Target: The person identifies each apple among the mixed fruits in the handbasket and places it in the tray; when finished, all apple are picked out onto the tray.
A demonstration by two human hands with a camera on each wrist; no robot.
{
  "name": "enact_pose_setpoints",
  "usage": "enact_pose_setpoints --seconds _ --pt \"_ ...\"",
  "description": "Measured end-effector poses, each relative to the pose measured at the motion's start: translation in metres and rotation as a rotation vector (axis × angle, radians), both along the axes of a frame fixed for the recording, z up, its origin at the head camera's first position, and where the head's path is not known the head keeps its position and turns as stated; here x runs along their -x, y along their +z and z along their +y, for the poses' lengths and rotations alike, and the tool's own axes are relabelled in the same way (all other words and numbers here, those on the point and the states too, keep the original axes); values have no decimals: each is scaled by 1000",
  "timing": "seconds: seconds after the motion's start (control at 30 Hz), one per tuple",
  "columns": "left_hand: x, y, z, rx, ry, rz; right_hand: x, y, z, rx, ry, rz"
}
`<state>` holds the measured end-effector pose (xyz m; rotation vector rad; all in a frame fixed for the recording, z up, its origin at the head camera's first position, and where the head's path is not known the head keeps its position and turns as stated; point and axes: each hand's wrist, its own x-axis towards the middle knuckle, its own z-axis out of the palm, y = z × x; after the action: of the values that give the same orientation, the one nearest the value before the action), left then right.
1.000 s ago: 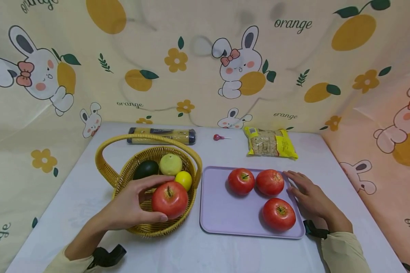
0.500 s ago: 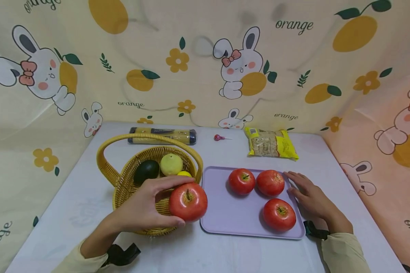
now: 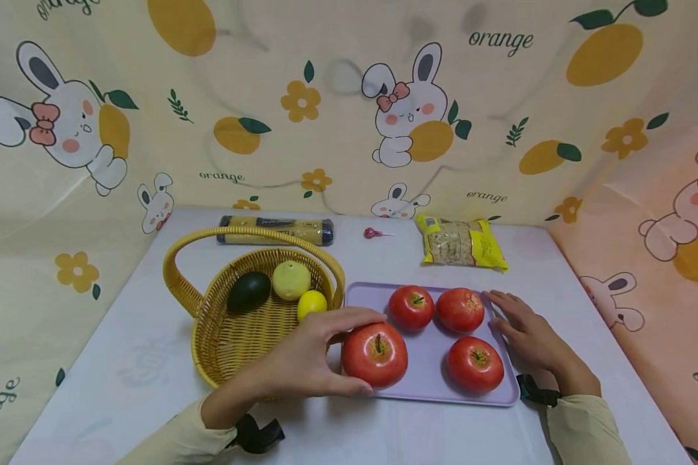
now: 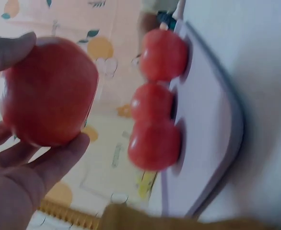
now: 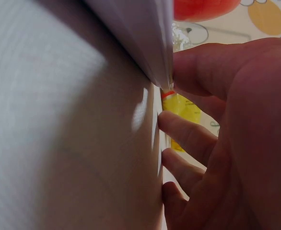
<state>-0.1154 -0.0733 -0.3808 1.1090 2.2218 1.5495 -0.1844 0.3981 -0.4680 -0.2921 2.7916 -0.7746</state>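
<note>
My left hand (image 3: 305,355) grips a red apple (image 3: 377,356) between thumb and fingers, above the left end of a lilac tray (image 3: 421,365). In the left wrist view that apple (image 4: 49,93) is raised clear of the tray. Three more red apples lie on the tray: one back left (image 3: 411,309), one back right (image 3: 461,311), one front right (image 3: 475,365). My right hand (image 3: 529,339) lies at the tray's right edge. In the right wrist view its thumb (image 5: 203,67) touches the rim, with the fingers (image 5: 188,136) resting on the table.
A wicker basket (image 3: 250,339) with an arched handle stands left of the tray, holding a dark green avocado-shaped fruit (image 3: 249,292), a pale green round fruit (image 3: 291,280) and a lemon (image 3: 311,303). Behind are a dark-ended yellow roll (image 3: 276,231), a lollipop (image 3: 373,232) and a yellow food packet (image 3: 461,243).
My left hand has carried the apple rightward from over the basket to over the tray's left end. The right hand and the tray's three apples have stayed in place.
</note>
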Motion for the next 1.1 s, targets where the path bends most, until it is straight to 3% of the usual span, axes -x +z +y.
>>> enact_pose_setpoints --seconds 0.27,0.67,0.87,1.1 --pt "-3 -11 34 -20 -19 -6 0 -1 0 4 0 4" --pt "-6 -30 69 -44 167 -138 1 -1 0 -5 -9 -6" --pt "-3 -44 82 -36 233 -141 1 0 -1 -7 -7 -7" --pt "0 -54 94 47 272 -145 2 0 0 -7 2 -6"
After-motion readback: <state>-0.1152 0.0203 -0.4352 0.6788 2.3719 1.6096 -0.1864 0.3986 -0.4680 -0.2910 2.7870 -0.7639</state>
